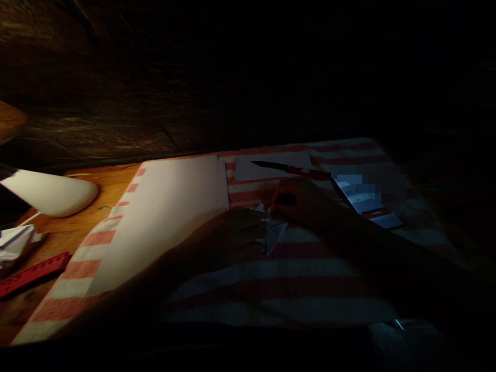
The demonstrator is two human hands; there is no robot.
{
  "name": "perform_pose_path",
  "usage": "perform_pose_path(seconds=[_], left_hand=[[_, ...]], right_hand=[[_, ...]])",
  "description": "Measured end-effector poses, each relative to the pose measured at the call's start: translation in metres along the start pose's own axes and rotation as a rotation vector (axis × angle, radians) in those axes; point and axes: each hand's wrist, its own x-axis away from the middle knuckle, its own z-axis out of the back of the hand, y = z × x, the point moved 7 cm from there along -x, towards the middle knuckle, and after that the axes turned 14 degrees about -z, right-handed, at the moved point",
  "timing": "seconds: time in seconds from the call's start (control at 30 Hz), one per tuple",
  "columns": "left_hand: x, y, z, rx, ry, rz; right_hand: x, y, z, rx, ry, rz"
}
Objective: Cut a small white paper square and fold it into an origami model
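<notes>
A small folded piece of white paper (276, 236) with pointed corners lies between my hands over the striped cloth. From the left, the fingers of my left hand (236, 230) close on its edge. My right hand (296, 199) has its fingers curled together at the paper's upper right, with the fingertips in deep shadow. Just beyond my right hand, a knife (304, 171) with a dark blade and red handle lies partly on a smaller sheet of paper (246, 169). A large white sheet (174, 191) lies beside my left forearm.
Red and white stripes run across the cloth (287, 287). A lit phone (362, 201) lies at the right. To the left are a white lamp (58, 194), a folded white paper object (17, 243) and a red strip-shaped object (34, 274) on the wooden table (112, 181). A dark wall rises behind.
</notes>
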Motion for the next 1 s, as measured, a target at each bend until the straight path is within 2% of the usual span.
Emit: perform_pose_path(seconds=[0.17, 0.3, 0.53, 0.87, 1.0], left_hand=[[-0.0004, 0.0014, -0.0013, -0.003, -0.027, -0.015], [-0.0021, 0.0012, -0.0009, -0.002, -0.040, -0.016], [-0.0044, 0.0022, 0.0018, -0.010, -0.026, -0.025], [-0.0009, 0.0017, -0.0009, 0.004, -0.037, -0.028], [-0.0042, -0.0037, 0.0061, -0.004, -0.053, 0.065]], right_hand=[[-0.0016, 0.0052, -0.0038, -0.059, 0.010, -0.072], [-0.0017, 0.0064, -0.0070, -0.011, 0.028, -0.091], [-0.0024, 0.0072, -0.0076, 0.035, 0.092, -0.055], [-0.0038, 0.0051, -0.0090, 0.049, 0.093, -0.074], [-0.0051, 0.0046, -0.0084, 0.033, 0.061, -0.058]])
